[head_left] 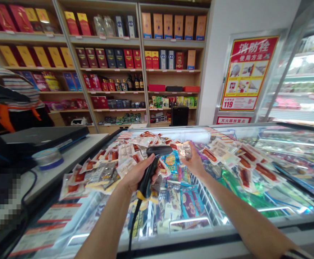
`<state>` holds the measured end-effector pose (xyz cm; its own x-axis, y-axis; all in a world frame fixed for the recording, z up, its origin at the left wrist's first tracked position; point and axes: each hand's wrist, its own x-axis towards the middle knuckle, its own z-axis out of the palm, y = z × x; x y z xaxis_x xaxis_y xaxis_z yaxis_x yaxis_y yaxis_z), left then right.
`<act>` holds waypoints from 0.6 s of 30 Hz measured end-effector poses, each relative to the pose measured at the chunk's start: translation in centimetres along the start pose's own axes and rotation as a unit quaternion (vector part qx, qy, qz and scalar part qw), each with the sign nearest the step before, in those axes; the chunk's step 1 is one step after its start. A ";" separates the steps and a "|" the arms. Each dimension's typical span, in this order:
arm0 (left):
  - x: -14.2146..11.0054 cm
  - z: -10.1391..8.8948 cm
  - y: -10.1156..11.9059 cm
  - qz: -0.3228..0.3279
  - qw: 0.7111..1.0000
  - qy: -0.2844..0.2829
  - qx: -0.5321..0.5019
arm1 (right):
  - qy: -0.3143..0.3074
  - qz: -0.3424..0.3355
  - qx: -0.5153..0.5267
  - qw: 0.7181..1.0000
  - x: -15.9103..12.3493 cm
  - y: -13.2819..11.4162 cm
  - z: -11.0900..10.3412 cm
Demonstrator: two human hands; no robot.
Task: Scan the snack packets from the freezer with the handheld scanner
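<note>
My left hand (135, 176) is wrapped round the handle of a black barcode scanner (153, 169), whose head points right and whose cord hangs down toward me. Just to the right of the scanner head, my right hand (196, 163) pinches a small clear snack packet (185, 150) and holds it up. Both hands hover over a glass-topped chest freezer (254, 230). Several small vacuum-packed snack packets (124, 160) lie spread across its lid, and wrapped ice creams (183, 201) show under the glass.
A grey counter (73, 153) on the left carries a dark register unit (43, 138) and a round tape roll (47, 158). A person in a striped shirt (16, 93) stands behind it. Shelves of boxed bottles (119, 57) fill the back wall. A glass-door fridge (305, 75) stands at the right.
</note>
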<state>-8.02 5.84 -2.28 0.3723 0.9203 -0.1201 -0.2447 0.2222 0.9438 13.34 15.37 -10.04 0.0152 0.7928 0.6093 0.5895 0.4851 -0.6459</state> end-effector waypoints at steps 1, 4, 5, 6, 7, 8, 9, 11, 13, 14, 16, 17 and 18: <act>0.0 0.0 0.0 0.000 1.000 -0.001 -0.003 | -0.002 -0.001 0.001 1.000 0.0 0.1 0.1; 0.1 -0.1 0.1 0.005 1.000 -0.001 -0.012 | -0.012 -0.002 -0.057 0.998 0.2 0.3 0.0; 0.1 -0.2 0.2 0.007 1.000 0.000 -0.015 | -0.014 0.000 -0.103 0.995 0.3 0.5 -0.2; 0.1 -0.3 0.2 0.009 1.000 0.002 -0.017 | -0.014 0.007 -0.159 0.987 0.4 0.7 -0.5; 0.2 -0.4 0.2 0.009 1.000 0.005 -0.018 | -0.013 0.019 -0.219 0.975 0.7 1.0 -0.9; 0.2 -0.5 0.3 0.011 1.000 0.011 -0.021 | -0.013 0.036 -0.278 0.960 0.9 1.5 -1.4; 0.2 -0.6 0.3 0.013 1.000 0.017 -0.023 | -0.013 0.057 -0.329 0.943 1.1 2.0 -2.0; 0.2 -0.7 0.4 0.016 0.999 0.026 -0.025 | -0.019 0.097 -0.403 0.910 1.6 3.5 -3.4; 0.2 -0.8 0.4 0.016 0.999 0.031 -0.023 | -0.023 0.123 -0.448 0.885 2.1 5.2 -5.1; 0.2 -0.7 0.5 0.016 0.999 0.032 -0.022 | -0.024 0.131 -0.465 0.875 2.3 6.0 -6.0; 0.1 -0.7 0.5 0.014 0.999 0.032 -0.024 | -0.016 0.144 -0.489 0.860 2.6 7.1 -7.6; 0.1 -0.7 0.5 0.013 0.999 0.031 -0.026 | -0.007 0.147 -0.497 0.855 2.8 7.3 -8.3; 0.1 -0.7 0.5 0.012 0.999 0.030 -0.028 | 0.005 0.148 -0.502 0.852 3.0 7.3 -8.6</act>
<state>-8.75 6.28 -2.03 0.3112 0.9430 -0.1176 -0.3040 0.2160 0.9279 24.62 18.11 -8.95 0.2862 0.8204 0.4950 0.9526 -0.2994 -0.0545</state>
